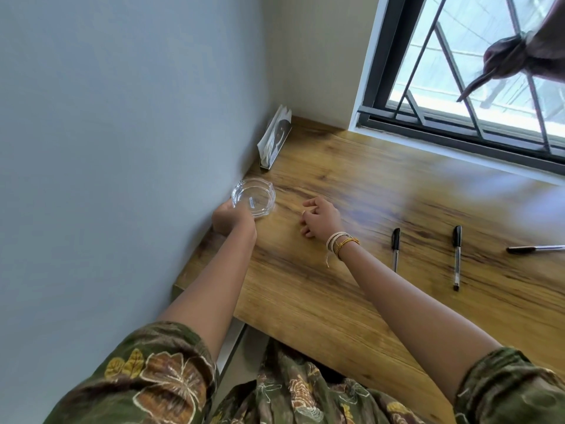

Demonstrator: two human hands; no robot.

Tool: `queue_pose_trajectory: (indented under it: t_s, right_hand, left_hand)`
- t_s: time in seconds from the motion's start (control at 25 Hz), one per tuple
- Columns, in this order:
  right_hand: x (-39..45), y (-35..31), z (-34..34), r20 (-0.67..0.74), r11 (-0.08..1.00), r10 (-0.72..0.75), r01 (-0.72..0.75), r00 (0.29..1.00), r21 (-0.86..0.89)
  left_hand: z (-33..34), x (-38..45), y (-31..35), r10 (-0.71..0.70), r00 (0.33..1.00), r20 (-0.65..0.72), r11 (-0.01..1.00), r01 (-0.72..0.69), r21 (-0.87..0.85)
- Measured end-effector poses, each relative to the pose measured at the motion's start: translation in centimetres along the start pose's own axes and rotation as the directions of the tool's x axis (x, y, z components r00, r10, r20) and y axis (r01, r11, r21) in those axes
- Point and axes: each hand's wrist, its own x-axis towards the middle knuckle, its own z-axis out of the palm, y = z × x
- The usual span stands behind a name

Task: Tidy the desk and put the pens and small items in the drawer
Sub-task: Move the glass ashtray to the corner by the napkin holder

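Pens (pixel 395 249) with black caps, three of them, lie apart on my desk (pixel 351 185), right of a clear glass ashtray (pixel 253 197) by the wall. My left hand (pixel 230 220) grips the ashtray's near rim; my right hand (pixel 321 217) rests loosely curled beside it, empty.

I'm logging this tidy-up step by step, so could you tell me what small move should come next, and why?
Probably set the glass ashtray down by the wall and let go: the left hand grips its near rim, and it already sits at the desk edge. Three pens lie loose beside the empty right hand.
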Motion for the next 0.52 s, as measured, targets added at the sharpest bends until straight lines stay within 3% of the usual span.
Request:
queue_pose_trajectory:
  t_s: [0.28, 0.44, 0.52]
  right_hand:
    - [-0.7, -0.2, -1.1, -0.005, 0.997, 0.029, -0.029, 1.000, 0.071]
    - [-1.2, 0.0, -3.1, -0.092, 0.990, 0.039, -0.026, 0.995, 0.139]
    - [-1.6, 0.7, -4.6, -0.148, 0.988, 0.057, -0.035, 0.987, 0.151]
  left_hand:
    - [-0.8, -2.0, -0.2, 0.172, 0.984, -0.032, 0.976, -0.167, 0.137]
    - [0.5, -4.4, -2.1, 0.451, 0.893, 0.011, 0.828, -0.423, 0.369]
    - [1.3, -6.2, -2.9, 0.558, 0.821, 0.123, 0.739, -0.559, 0.378]
